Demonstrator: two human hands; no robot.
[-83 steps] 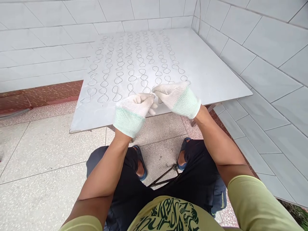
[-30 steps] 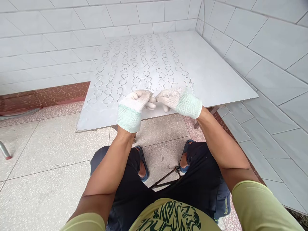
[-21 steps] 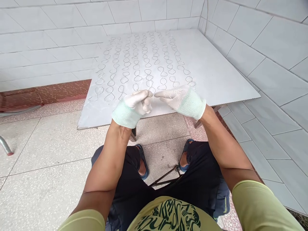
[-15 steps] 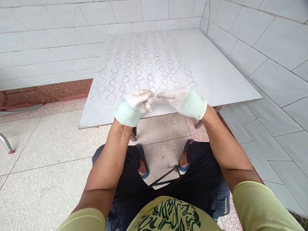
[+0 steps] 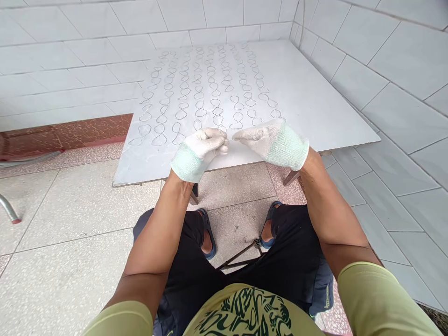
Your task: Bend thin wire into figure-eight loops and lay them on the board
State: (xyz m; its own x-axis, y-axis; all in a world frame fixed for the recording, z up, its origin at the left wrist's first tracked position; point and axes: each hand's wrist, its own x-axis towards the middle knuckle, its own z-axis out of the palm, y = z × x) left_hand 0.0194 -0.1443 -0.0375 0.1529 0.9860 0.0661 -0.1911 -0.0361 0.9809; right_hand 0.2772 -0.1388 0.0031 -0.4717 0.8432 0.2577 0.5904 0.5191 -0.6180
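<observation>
My left hand [image 5: 210, 141], in a white glove with a pale green cuff, is closed in a pinch above the near edge of the white board. A faint piece of thin wire shows at its fingertips. Just to the right, my gloved right hand [image 5: 261, 136] has its fingers pressed together, pointing at the left hand with a small gap between. Whatever it pinches is hidden or too thin to make out. Beyond both hands, thin wire loops [image 5: 217, 107] twisted into figure-eights lie in several rows on the board [image 5: 315, 102].
White tiled walls stand behind the board and along its right side. Under the board are brown supports [image 5: 291, 177]. A curved metal tube [image 5: 9, 208] with a red tip is at far left. My knees and sandalled feet are below the board's near edge.
Both hands have shifted slightly right, and the gap between their fingertips stays small. The rows of wire loops lie as before.
</observation>
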